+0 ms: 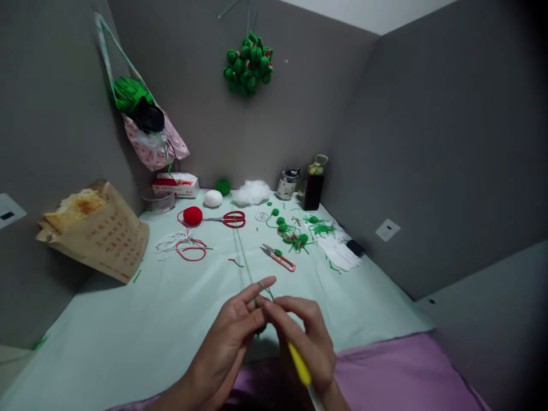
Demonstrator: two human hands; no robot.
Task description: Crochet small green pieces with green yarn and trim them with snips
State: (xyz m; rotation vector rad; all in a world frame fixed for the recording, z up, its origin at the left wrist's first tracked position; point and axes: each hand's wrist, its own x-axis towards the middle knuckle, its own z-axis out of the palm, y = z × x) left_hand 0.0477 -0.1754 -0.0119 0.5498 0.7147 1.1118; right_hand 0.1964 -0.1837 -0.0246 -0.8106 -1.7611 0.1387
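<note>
Yarn (242, 251), thin, green, crosses red-handled metal scissors (223, 219) near desk's (128, 325) far edge; tugging could snag it. Left grip (229, 337) pinches dark-green piece (260, 329), right grip (308, 337) holds yellow-handled tool (298, 362).

On the flat pale green worktop (149, 325), we had the round red yarn ball (192, 216) left of the red-handled metal scissors (223, 218), the tall dark bottle (313, 191) behind to the right, and the orange-handled metal snips (285, 263) nearer us, beyond the slim yellow-handled tool (298, 362) in our right fingers (286, 322).
</note>
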